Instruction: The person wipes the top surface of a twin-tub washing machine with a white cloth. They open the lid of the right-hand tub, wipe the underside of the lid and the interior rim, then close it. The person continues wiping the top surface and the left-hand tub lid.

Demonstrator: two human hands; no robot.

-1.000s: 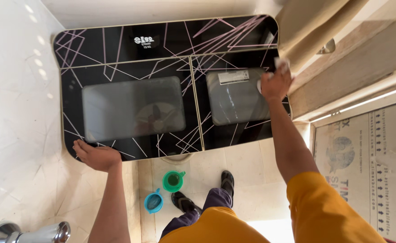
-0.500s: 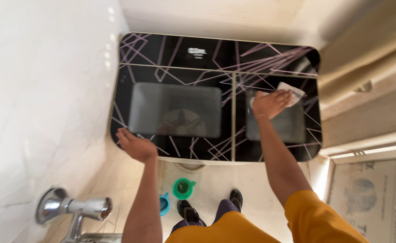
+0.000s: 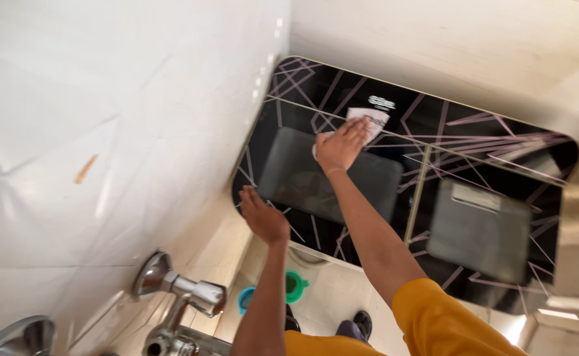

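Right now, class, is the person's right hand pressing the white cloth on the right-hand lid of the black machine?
No. The right hand holds the white cloth on the left lid.

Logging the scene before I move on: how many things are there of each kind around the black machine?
Black glossy machine top with pink lines: 1
Grey lid windows: 2
White cloth: 1
Plastic mugs, green and blue: 2
Chrome taps: 1
Total: 7
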